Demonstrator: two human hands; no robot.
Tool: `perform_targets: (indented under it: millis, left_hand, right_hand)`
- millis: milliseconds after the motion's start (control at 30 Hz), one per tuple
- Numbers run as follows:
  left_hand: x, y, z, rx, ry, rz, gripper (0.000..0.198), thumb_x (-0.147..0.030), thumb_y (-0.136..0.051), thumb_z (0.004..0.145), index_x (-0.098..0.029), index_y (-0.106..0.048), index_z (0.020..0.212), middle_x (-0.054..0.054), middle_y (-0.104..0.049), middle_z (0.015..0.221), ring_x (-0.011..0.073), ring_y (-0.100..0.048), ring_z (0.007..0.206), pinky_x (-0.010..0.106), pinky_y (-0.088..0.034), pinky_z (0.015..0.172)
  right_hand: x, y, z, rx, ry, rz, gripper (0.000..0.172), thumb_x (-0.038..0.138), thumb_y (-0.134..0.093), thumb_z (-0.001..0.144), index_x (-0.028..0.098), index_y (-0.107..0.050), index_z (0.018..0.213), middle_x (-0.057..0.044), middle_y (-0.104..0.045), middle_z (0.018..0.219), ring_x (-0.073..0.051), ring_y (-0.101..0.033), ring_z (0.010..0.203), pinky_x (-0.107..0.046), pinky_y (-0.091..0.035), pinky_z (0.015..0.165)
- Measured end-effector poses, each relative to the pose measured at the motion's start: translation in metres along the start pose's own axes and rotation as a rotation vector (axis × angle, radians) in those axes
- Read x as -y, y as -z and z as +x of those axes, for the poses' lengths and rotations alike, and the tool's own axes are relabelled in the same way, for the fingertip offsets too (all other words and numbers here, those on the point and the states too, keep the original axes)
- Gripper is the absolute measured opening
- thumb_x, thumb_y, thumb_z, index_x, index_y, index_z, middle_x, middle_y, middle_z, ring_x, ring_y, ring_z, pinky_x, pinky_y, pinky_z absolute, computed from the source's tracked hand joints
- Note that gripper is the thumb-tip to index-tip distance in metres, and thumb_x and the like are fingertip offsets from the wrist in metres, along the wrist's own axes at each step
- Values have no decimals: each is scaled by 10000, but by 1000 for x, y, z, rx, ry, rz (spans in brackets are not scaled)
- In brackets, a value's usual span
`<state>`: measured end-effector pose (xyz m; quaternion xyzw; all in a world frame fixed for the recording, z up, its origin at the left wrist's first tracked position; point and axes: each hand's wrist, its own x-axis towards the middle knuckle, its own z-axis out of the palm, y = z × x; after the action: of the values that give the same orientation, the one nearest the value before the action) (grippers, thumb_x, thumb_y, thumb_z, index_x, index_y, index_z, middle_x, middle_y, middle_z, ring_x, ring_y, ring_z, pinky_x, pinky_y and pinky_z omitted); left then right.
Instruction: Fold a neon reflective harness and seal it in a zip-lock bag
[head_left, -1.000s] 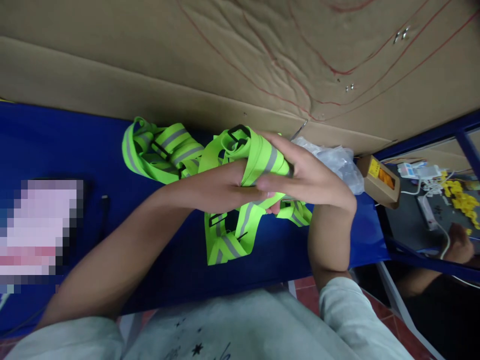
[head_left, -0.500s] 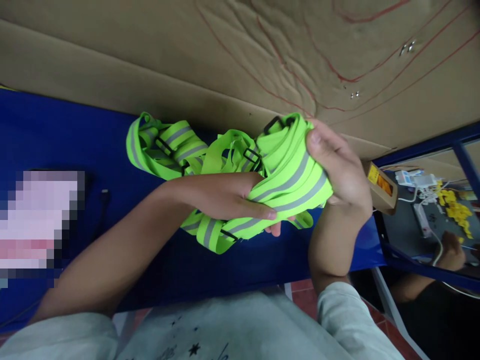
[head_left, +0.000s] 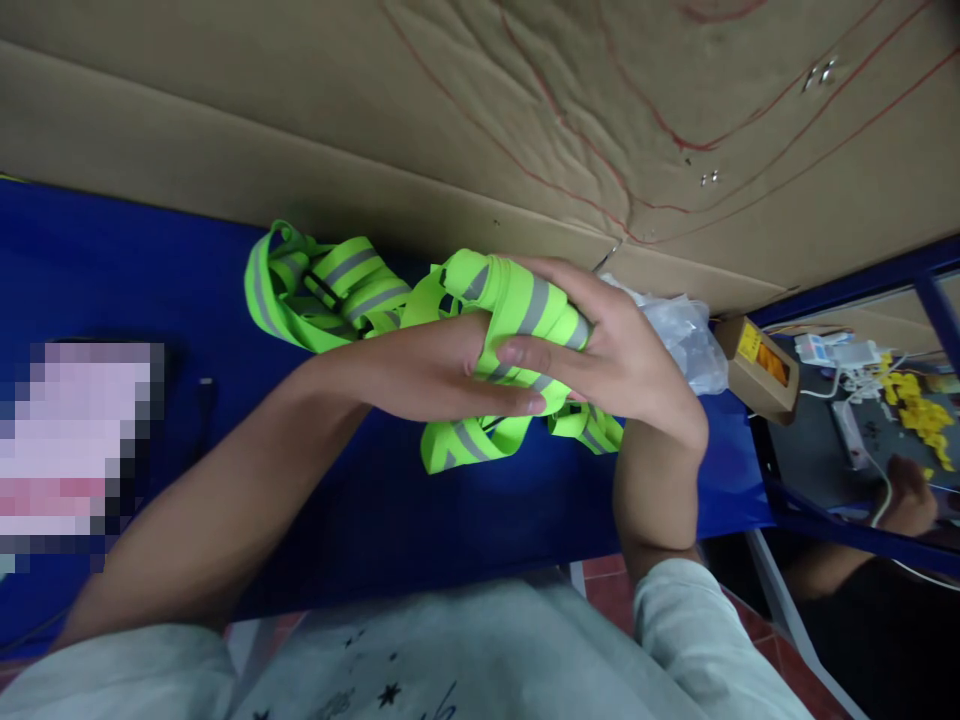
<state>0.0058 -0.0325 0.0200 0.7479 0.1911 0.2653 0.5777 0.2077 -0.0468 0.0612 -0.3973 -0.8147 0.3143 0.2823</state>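
Note:
Both my hands hold a folded bundle of neon-green reflective straps [head_left: 532, 305] with grey stripes above the blue table. My left hand [head_left: 442, 370] is closed on it from the left, thumb in front. From the right, my right hand [head_left: 607, 340] wraps over it with the thumb pressed on the front. Loose strap ends [head_left: 472, 445] with dark buckles hang below my left hand. Another heap of the same green strap [head_left: 322, 290] lies on the table to the left, against the cardboard; whether it joins the bundle is hidden.
Cardboard [head_left: 300, 120] stands along the back of the blue table [head_left: 360, 530]. A clear plastic bag [head_left: 686, 335] and a small brown box [head_left: 757, 370] lie to the right. A cable plug [head_left: 206, 400] and a blurred-out device [head_left: 75, 440] are left. A co-worker's hand [head_left: 907, 495] shows far right.
My right hand has moved left and folded the strap bundle over toward my left hand. The bundle is more compact, and the plastic bag behind now shows.

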Motion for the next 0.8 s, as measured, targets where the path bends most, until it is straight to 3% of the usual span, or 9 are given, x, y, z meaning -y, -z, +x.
perform_targets:
  millis: [100, 167, 233, 300, 367, 467, 633, 733, 800]
  left_hand:
    - [-2, -2, 2, -28, -26, 27, 219, -361, -743, 897, -205, -730, 1050, 16, -760, 1048, 240, -705, 1039, 311, -548, 940]
    - [-1, -1, 3, -78, 8, 69, 220, -395, -748, 888, -191, -730, 970, 15, -753, 968, 248, -703, 1017, 314, -542, 923]
    - [2, 1, 5, -75, 66, 73, 266, -437, -760, 873, -176, -730, 914, 10, -742, 876, 230, -702, 900, 297, -544, 821]
    - [6, 2, 6, -22, 106, 35, 289, -452, -764, 863, -168, -742, 907, 5, -738, 833, 200, -681, 792, 270, -526, 720]
    - [9, 2, 7, 17, 116, 4, 299, -450, -755, 866, -158, -755, 929, 7, -742, 837, 184, -667, 755, 256, -514, 682]
    - [9, 1, 8, 23, 131, 43, 345, -476, -715, 892, -138, -763, 943, 16, -740, 829, 181, -657, 738, 257, -511, 666]
    - [5, 2, 8, 53, 241, 115, 341, -473, -765, 868, -158, -768, 998, 18, -783, 923, 216, -711, 820, 296, -538, 767]
    - [9, -1, 9, 26, 163, -2, 377, -446, -813, 829, -178, -752, 1087, 39, -794, 1034, 251, -728, 952, 348, -566, 879]
    - [15, -4, 10, -87, 86, -79, 449, -407, -856, 775, -190, -732, 1147, 54, -783, 1115, 272, -714, 1045, 386, -572, 945]
  right_hand:
    - [10, 0, -2, -78, -19, -53, 403, 436, -733, 924, 408, -695, 1325, 30, -704, 1376, -297, -653, 1306, -463, -520, 1185]
    - [18, 3, -6, -176, -63, -130, 366, 468, -743, 911, 479, -703, 1275, 60, -705, 1368, -322, -631, 1336, -497, -519, 1193]
    - [22, 6, -11, -310, -80, -155, 365, 480, -766, 898, 459, -715, 1258, 47, -721, 1342, -349, -644, 1308, -538, -538, 1157]
    - [22, 10, -15, -413, -75, -98, 296, 448, -773, 909, 364, -755, 1192, 7, -770, 1199, -329, -720, 1127, -516, -610, 1021]
    - [17, 13, -17, -402, -99, -6, 181, 426, -753, 934, 274, -785, 1027, 3, -772, 955, -258, -743, 869, -427, -649, 818]
    - [5, 16, -15, -302, -188, 141, 267, 463, -742, 937, 213, -753, 843, 16, -686, 743, -194, -683, 670, -337, -595, 624]
    - [-3, 18, -9, -266, -253, 418, 256, 483, -723, 942, 241, -747, 1021, 11, -727, 910, -193, -717, 798, -335, -589, 712]
    - [-3, 17, -7, -210, -269, 520, 263, 495, -733, 925, 279, -723, 1075, 18, -729, 941, -194, -712, 822, -329, -569, 702]
    - [-3, 16, -5, -188, -292, 478, 272, 525, -725, 930, 267, -725, 1016, 7, -709, 883, -195, -684, 794, -329, -553, 680]
